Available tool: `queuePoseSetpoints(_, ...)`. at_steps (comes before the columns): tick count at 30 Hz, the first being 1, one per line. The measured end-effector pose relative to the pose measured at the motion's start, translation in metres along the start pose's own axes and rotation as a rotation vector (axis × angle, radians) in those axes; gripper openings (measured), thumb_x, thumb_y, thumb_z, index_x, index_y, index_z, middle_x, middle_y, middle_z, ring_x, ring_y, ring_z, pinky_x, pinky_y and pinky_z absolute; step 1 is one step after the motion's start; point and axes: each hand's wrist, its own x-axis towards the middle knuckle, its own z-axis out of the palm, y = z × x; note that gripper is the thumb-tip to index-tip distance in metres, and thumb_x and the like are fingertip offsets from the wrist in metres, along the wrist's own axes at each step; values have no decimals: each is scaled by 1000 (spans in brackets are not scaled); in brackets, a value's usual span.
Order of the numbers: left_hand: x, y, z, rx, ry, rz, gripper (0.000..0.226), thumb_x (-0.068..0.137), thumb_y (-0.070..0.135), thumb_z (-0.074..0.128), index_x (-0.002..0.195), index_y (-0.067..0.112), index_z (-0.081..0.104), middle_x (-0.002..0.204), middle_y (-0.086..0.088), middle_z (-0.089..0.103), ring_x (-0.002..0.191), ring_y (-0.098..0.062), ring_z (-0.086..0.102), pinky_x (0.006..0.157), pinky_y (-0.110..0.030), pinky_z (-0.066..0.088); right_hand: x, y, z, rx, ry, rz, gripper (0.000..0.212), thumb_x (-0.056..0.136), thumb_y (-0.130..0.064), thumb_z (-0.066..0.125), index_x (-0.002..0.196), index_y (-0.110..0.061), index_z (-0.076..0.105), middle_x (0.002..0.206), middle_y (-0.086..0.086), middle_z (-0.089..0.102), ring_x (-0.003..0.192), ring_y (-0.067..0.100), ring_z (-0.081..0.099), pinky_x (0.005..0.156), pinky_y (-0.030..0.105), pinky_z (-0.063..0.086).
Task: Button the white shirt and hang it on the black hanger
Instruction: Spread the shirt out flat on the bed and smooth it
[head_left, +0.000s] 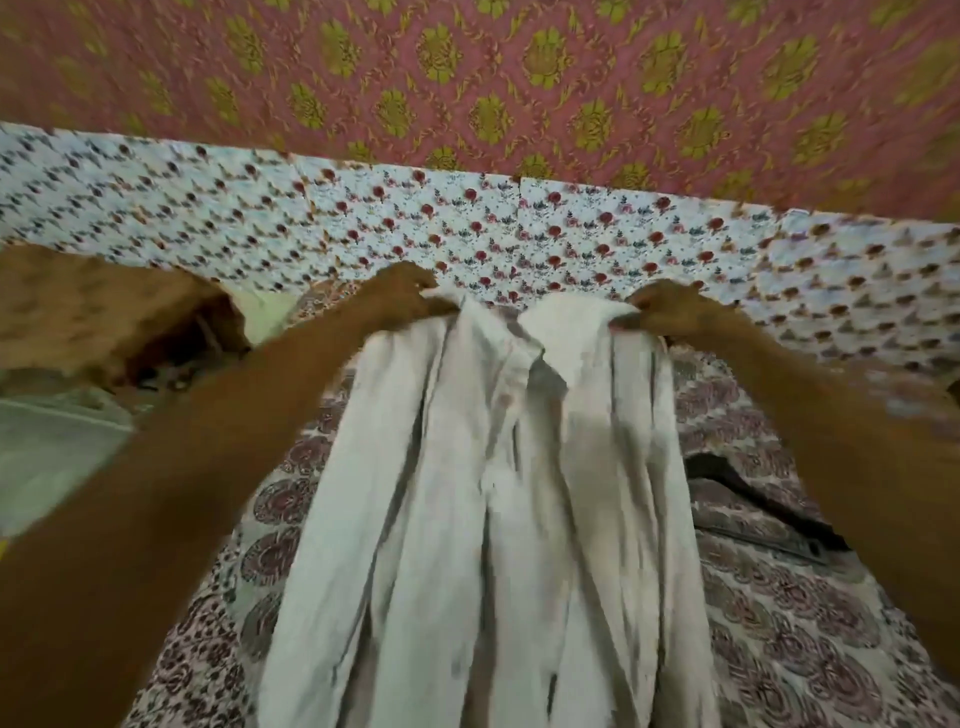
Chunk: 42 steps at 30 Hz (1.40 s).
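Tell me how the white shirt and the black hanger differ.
The white shirt is pale, creased cloth; the black hanger is a thin dark bar. The shirt is held up, left hand and right hand each gripping its top; the hanger lies untouched on the bedspread. Both are over the same bedspread.

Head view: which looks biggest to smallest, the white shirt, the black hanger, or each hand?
1. white shirt, by far largest.
2. black hanger, partly hidden behind the right arm, so unsure.
3. left hand and right hand look alike.
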Motion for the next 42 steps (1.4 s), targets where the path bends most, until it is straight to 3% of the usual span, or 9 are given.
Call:
queuePoseSetpoints(3,32,-37,58,-82,339,-71,65,81,43,66,133,9,44,127,-15,57,116,-32,54,95,-36,43,47,41,37,59,401,30,42,86,-14,65,124,0,53,116,12,61,95,18,57,72,11,46)
queuePoseSetpoints(6,45,-70,118,-58,147,-37,59,83,36,66,133,9,47,131,-17,54,119,-33,52,97,-37,41,55,84,101,2,331,41,41,84,-17,68,118,4,56,116,23,61,108,36,57,91,39,45)
queuePoseSetpoints(14,-24,-210,272,282,-497,-239,57,86,46,57,137,25,39,144,-13,36,134,-35,34,109,-41,32,-3,201,284,41,-15,182,45,81,-14,71,123,-7,56,116,14,59,110,28,56,92,29,40)
queuePoseSetpoints(19,-92,-246,323,407,-696,-339,68,88,59,38,144,22,30,153,-20,18,142,-42,7,117,-50,4,-54,238,362,78,44,374,50,82,-23,70,127,-9,53,123,10,55,120,27,47,102,32,33)
queuePoseSetpoints(25,-150,-274,354,270,-617,-455,93,82,37,67,149,28,3,153,-20,4,125,-35,47,101,-40,41,-124,262,428,2,175,549,83,67,-51,75,132,-7,49,134,21,48,124,38,43,102,46,35)
queuePoseSetpoints(31,-148,-303,325,270,-18,-553,34,94,10,41,122,17,58,110,-20,63,86,-34,64,72,-40,56,-145,273,447,68,216,502,69,78,-32,69,137,-9,42,143,20,41,131,37,36,110,50,29)
queuePoseSetpoints(35,-155,-326,275,413,202,-697,48,90,13,51,134,-2,37,131,-33,42,117,-49,43,95,-55,41,-145,248,449,-152,454,342,60,78,-38,59,130,-9,50,130,24,47,116,42,44,96,52,37)
queuePoseSetpoints(39,-183,-299,291,351,139,-313,46,88,15,56,133,10,46,139,-21,40,125,-39,37,100,-52,39,-150,202,462,27,421,63,38,86,-34,61,115,-9,61,107,9,61,95,25,58,86,34,47)
queuePoseSetpoints(42,-223,-265,343,122,-113,-31,35,92,34,47,122,20,56,130,-6,51,116,-23,49,94,-38,48,-166,169,495,240,99,240,58,76,-67,55,107,-18,64,90,-2,66,80,15,65,74,33,55)
